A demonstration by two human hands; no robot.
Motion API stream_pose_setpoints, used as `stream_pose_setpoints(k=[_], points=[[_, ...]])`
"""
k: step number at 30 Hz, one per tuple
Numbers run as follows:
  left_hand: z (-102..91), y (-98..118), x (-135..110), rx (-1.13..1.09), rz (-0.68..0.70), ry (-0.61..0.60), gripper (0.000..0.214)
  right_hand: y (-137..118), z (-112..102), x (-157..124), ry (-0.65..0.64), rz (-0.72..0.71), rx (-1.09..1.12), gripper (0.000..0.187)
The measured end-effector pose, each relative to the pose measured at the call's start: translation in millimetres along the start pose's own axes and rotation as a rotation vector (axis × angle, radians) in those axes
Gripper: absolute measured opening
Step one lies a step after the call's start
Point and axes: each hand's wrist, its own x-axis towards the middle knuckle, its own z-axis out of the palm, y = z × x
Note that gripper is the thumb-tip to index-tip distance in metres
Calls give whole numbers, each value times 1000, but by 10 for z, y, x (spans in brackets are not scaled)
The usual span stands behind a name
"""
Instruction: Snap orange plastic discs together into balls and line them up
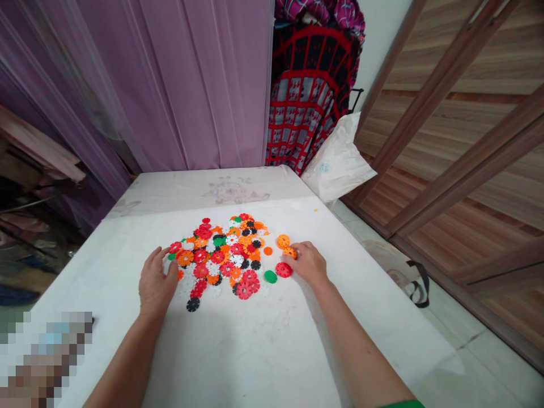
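Observation:
A heap of notched plastic discs [217,256] in red, orange, white, black and green is spread over the table [272,351]. My right hand [310,262], right of the heap, pinches an orange disc [290,253] between thumb and fingers. Close by it lie another orange disc [283,242], a red disc [284,270] and a green disc [271,277]. At the heap's left edge rests my left hand [156,280], thumb apart from the curved fingers, with no disc visible in it. Its fingertips are next to a small green disc [171,256].
A purple curtain [204,85] hangs behind the table. At the far right corner are a white bag [338,161] and red patterned cloth [297,107]. Wooden cupboard doors [459,136] stand to the right. A blurred-out object [51,357] is at lower left.

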Motion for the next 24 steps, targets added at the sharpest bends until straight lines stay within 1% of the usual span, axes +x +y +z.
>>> stream_pose_setpoints(k=[4, 11, 17, 24], points=[[4, 1, -4, 2, -2, 13, 38, -15, 10, 17, 2, 7, -29, 38], [11, 6, 1, 19, 2, -2, 39, -5, 7, 5, -2, -2, -43, 35], [16, -15, 3, 14, 0, -7, 40, 14, -15, 15, -22, -22, -46, 34], [-5, 14, -2, 15, -11, -13, 40, 40, -42, 18, -51, -51, -54, 37]])
